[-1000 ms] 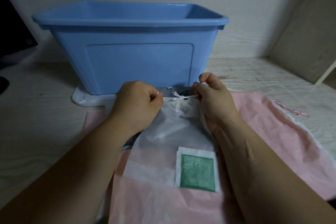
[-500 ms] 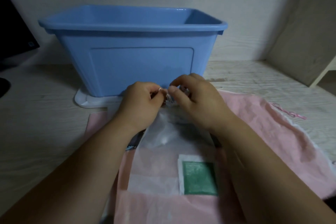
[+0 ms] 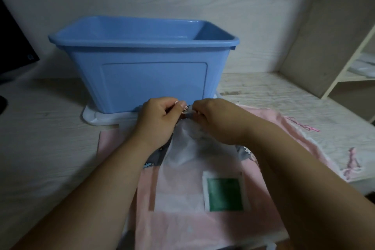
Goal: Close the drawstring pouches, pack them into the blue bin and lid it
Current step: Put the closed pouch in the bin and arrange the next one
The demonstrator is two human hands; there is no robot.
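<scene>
Pinching white pouch (image 3: 194,160) neck: left hand (image 3: 160,119), right hand (image 3: 219,122); drawstring (image 3: 185,111) mostly hidden.

Curled fingers (image 3: 172,106) hide the white pouch's (image 3: 182,170) neck, and its green label's (image 3: 224,194) print is blurred.

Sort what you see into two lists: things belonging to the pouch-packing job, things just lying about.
Job: translucent white drawstring pouch, neck pinched by left hand and right hand; pink fabric pouches beneath; blue plastic bin; white flat lid under it.
Lying about: dark monitor; pale shelf unit.
</scene>
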